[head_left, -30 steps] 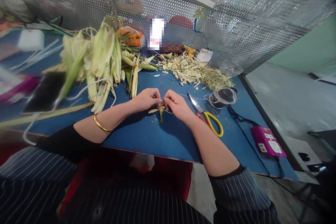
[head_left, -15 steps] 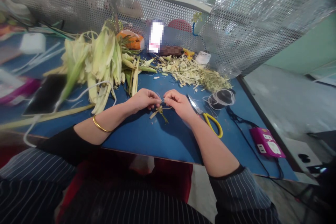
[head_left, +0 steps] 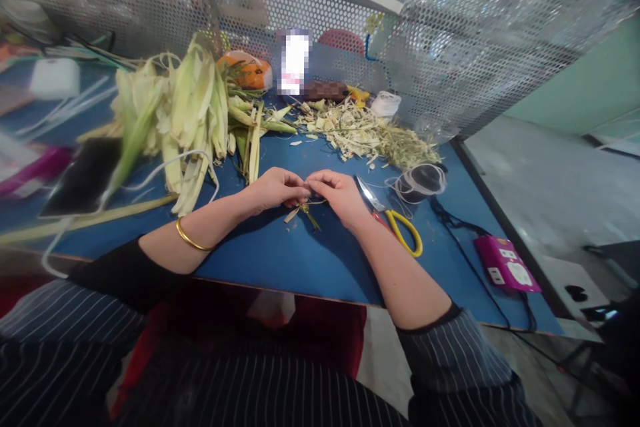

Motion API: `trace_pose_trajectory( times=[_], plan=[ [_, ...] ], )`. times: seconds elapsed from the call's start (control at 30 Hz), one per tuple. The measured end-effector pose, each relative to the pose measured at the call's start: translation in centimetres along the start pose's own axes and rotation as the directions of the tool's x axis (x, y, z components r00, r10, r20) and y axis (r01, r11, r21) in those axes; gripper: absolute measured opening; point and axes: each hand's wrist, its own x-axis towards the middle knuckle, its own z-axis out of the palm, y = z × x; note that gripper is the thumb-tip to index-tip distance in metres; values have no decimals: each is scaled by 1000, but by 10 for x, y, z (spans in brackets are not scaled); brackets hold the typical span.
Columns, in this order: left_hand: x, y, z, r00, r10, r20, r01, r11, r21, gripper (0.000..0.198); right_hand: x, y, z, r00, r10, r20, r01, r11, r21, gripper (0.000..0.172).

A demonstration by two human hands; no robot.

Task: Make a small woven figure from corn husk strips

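My left hand [head_left: 280,188] and my right hand [head_left: 336,192] meet above the blue table [head_left: 280,253], their fingertips almost touching. Both are closed in a pinch; what lies between the fingers is too small to make out. Just below the fingertips is a small knotted piece of husk [head_left: 306,211] with short loose ends. Scissors [head_left: 393,217] with yellow handles lie right of my right hand, blades apart. Farther right sits a dark spool [head_left: 420,183] wound with pale thread.
Long green husks [head_left: 193,103] are heaped at the left, beside a dark tablet [head_left: 83,177] and white cable. Husk scraps [head_left: 360,130] lie behind the hands. A lit phone [head_left: 295,61] stands at the back. A purple power strip [head_left: 507,265] sits at the right edge.
My two hands have come closer together, and the thin strand that showed between their fingers is now hidden. The view has shifted slightly.
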Motion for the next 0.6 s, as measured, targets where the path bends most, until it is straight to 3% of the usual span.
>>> trace_pose_trajectory(
  times=[0.1,0.3,0.6],
  plan=[
    [3,-6,0,999,7,-37,-8,999,-47,10,1,1,-4,1000,19,-4,-20,999,-31,21],
    [6,-13,0,997,24,-79,-31,996,-89,12,-1,-2,-6,995,-22,94,46,964,-263,13],
    [9,-15,-1,989,2,-146,-21,991,-132,14,-1,4,-3,998,-58,38,66,964,-257,15]
  ],
)
